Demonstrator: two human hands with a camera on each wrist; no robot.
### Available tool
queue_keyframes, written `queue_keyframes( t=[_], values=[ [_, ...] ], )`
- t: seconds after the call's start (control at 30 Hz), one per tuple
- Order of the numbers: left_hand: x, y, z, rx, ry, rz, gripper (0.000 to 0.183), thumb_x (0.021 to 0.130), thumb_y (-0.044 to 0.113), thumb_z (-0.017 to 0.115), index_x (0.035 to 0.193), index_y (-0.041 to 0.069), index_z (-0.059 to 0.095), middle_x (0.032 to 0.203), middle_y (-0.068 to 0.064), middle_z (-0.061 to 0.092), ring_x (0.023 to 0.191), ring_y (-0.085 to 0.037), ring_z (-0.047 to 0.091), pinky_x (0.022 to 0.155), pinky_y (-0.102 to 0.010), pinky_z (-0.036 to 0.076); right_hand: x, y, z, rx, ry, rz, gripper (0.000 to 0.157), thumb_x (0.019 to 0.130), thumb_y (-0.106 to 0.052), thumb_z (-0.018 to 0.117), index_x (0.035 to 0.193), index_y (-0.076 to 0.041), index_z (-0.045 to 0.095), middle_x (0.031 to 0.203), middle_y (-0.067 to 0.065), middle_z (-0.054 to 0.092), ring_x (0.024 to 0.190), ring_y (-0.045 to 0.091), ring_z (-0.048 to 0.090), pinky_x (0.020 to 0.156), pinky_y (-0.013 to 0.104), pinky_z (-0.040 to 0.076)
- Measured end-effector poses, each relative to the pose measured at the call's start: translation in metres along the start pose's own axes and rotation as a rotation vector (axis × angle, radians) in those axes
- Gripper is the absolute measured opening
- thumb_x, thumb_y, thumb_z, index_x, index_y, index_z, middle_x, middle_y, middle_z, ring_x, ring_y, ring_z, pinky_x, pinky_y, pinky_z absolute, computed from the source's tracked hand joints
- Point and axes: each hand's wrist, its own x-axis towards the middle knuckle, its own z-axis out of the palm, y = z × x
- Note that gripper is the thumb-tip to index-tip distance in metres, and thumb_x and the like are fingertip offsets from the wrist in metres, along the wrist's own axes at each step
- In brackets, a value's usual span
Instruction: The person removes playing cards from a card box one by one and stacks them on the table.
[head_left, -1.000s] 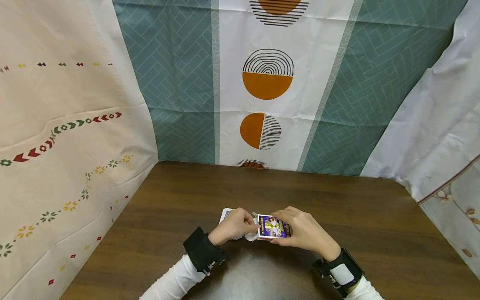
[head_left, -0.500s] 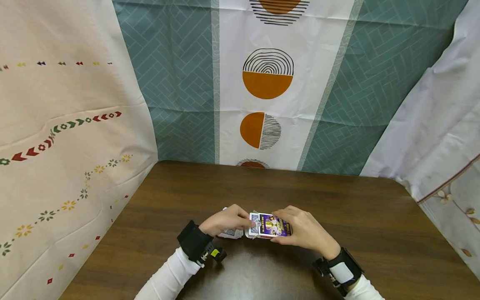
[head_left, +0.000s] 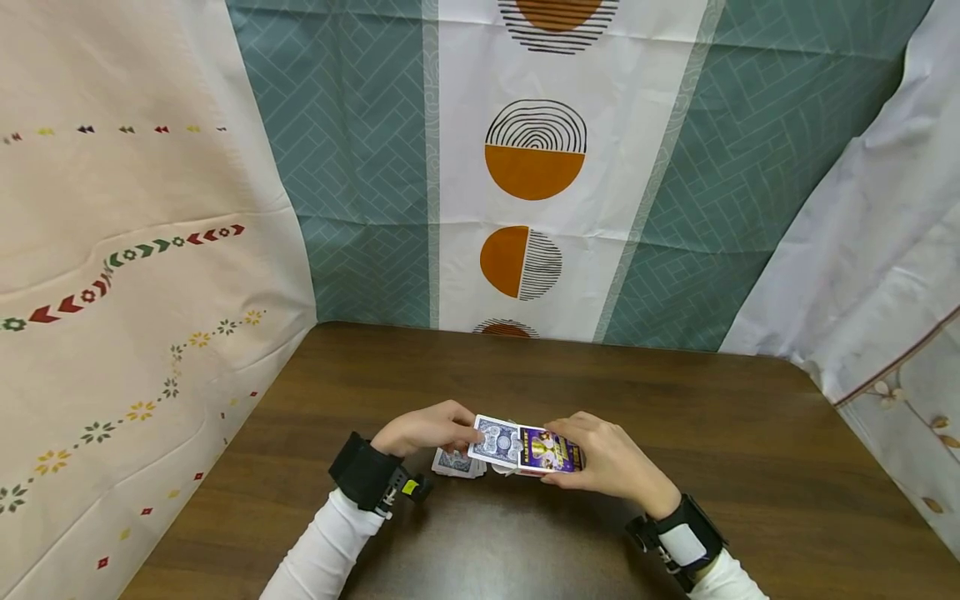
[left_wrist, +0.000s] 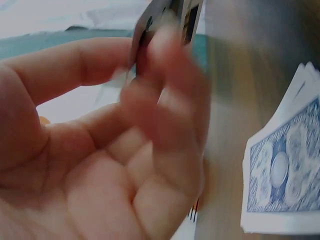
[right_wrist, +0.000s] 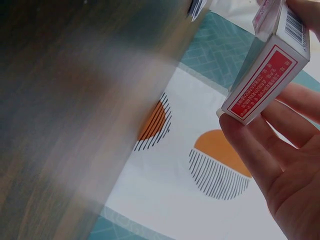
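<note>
My right hand (head_left: 603,454) grips a small purple playing-card box (head_left: 550,450) with a gold trophy printed on its face. In the right wrist view the card box (right_wrist: 265,75) shows a white side with a red label, its end flap standing out. Blue-backed playing cards (head_left: 497,440) stick out of the box's left end, and my left hand (head_left: 431,429) pinches their outer edge between thumb and fingers. Below that hand a stack of playing cards (head_left: 459,464) lies on the table, back up; the left wrist view shows this card stack (left_wrist: 285,170) slightly uneven.
The brown wooden table (head_left: 390,367) spreads out around the hands. A patterned teal and white cloth (head_left: 360,167) hangs behind its far edge. Pale cloths hang on the left (head_left: 150,292) and right (head_left: 847,275).
My left hand has moved left, drawing playing cards well out of the box. The stack on the table shows more now. My right hand has stayed in place with the box.
</note>
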Motion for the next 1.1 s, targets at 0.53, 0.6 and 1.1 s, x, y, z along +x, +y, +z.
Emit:
queue_keyframes(
  t=[0.53, 0.6, 1.1],
  values=[
    [-0.011, -0.008, -0.03, -0.123, 0.094, 0.031, 0.025, 0.093, 0.003, 0.054, 0.116, -0.007, 0.059, 0.084, -0.005, 0.065, 0.077, -0.019, 0.06, 0.073, -0.029, 0.048, -0.001, 0.0, 0.002, 0.004, -0.01, 0.004, 0.059, 0.072, -0.054, 0.079, 0.114, -0.014, 0.068, 0.102, -0.005, 0.07, 0.09, 0.006, 0.06, 0.072, 0.026, 0.052],
    [-0.012, -0.01, -0.033, -0.137, 0.098, 0.043, 0.027, 0.093, 0.004, 0.055, 0.118, -0.006, 0.059, 0.085, -0.004, 0.063, 0.078, -0.018, 0.058, 0.073, -0.028, 0.048, -0.001, 0.0, 0.003, 0.004, -0.01, 0.004, 0.06, 0.072, -0.055, 0.078, 0.114, -0.013, 0.068, 0.102, -0.005, 0.07, 0.09, 0.006, 0.06, 0.072, 0.027, 0.052],
    [-0.004, -0.03, -0.042, -0.085, 0.348, -0.052, 0.026, 0.093, 0.007, 0.06, 0.115, -0.006, 0.065, 0.089, -0.005, 0.062, 0.075, -0.017, 0.054, 0.072, -0.029, 0.047, -0.001, 0.002, 0.004, -0.003, -0.009, 0.004, 0.059, 0.072, -0.055, 0.079, 0.113, -0.014, 0.068, 0.1, -0.005, 0.069, 0.088, 0.005, 0.059, 0.068, 0.024, 0.05]
  ],
)
